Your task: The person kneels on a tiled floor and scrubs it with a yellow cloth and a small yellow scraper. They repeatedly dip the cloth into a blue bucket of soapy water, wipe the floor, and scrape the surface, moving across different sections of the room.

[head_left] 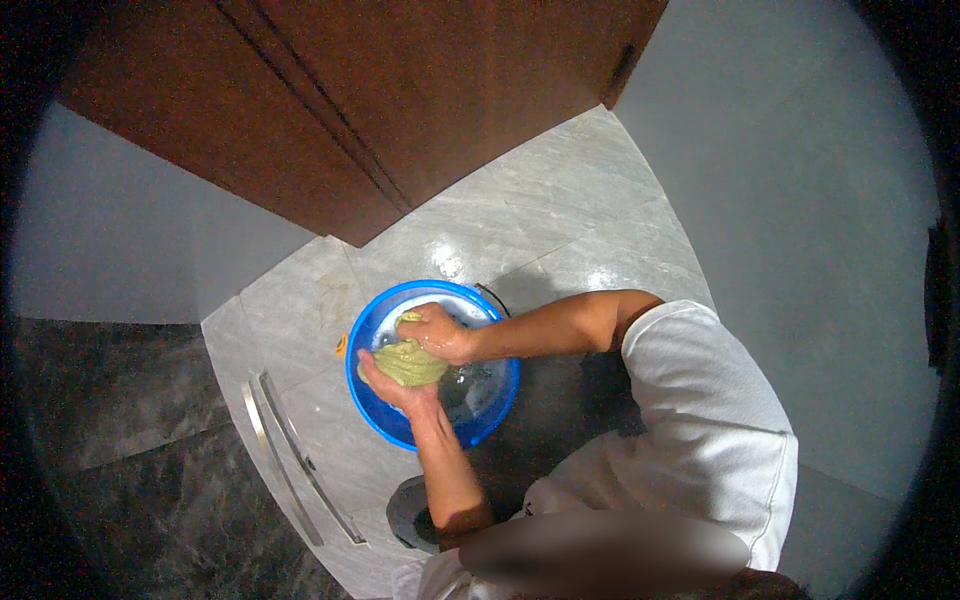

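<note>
The floor point(560, 215) is grey marbled tile, with wet-looking highlights at its far part. A brown wood-look double-panel door point(500, 90) bounds the far side; a plain grey wall point(800, 200) stands at right. Two long, narrow metal strips point(277, 455) lie at left, beside dark marbled tile point(130, 410).

A round blue plastic basin point(385, 418) containing foamy water point(485, 385) rests on the floor. A small orange object point(341, 345) sits at its left rim. The forearms cross the near and right rim, obstructing it.

Both left hand point(388, 388) and right hand point(445, 335) are clamped on a wet yellow-green fabric cloth point(408, 366) at the basin's mouth.
</note>
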{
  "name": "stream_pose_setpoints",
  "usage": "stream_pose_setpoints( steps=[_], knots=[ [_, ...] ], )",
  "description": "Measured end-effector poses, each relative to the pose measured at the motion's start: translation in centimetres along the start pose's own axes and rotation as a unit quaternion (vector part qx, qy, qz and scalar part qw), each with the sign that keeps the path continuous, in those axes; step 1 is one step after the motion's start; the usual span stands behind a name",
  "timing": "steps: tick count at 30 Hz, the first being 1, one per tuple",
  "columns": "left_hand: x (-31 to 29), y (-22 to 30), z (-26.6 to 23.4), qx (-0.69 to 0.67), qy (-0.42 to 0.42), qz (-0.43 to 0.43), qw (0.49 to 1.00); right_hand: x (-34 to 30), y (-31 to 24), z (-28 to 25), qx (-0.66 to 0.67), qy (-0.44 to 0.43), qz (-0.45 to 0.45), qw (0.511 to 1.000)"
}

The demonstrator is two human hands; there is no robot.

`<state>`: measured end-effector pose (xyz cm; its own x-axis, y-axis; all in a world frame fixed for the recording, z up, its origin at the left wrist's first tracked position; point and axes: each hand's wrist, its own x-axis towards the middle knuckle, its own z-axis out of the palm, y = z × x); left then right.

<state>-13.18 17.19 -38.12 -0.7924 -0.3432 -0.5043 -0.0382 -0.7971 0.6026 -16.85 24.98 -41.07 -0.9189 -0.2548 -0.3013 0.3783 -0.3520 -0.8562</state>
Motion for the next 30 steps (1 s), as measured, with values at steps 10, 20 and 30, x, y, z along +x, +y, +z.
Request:
stream_pose_setpoints(
  steps=[10,20,30],
  knots=[
    [-2.0,-6.4,13.4,0.432,-0.462,0.377,0.676,0.7,-12.2,-15.8,0.328,-0.167,0.079,0.926],
    [4.0,-5.9,9.9,0.853,-0.298,0.246,0.351,-8.6,-12.0,-45.6,-0.062,0.371,-0.097,0.922],
    [4.1,-7.6,10.2,0.835,-0.215,0.297,0.410,2.1,-1.9,-53.5,-0.623,0.605,-0.033,0.494]
  ],
)
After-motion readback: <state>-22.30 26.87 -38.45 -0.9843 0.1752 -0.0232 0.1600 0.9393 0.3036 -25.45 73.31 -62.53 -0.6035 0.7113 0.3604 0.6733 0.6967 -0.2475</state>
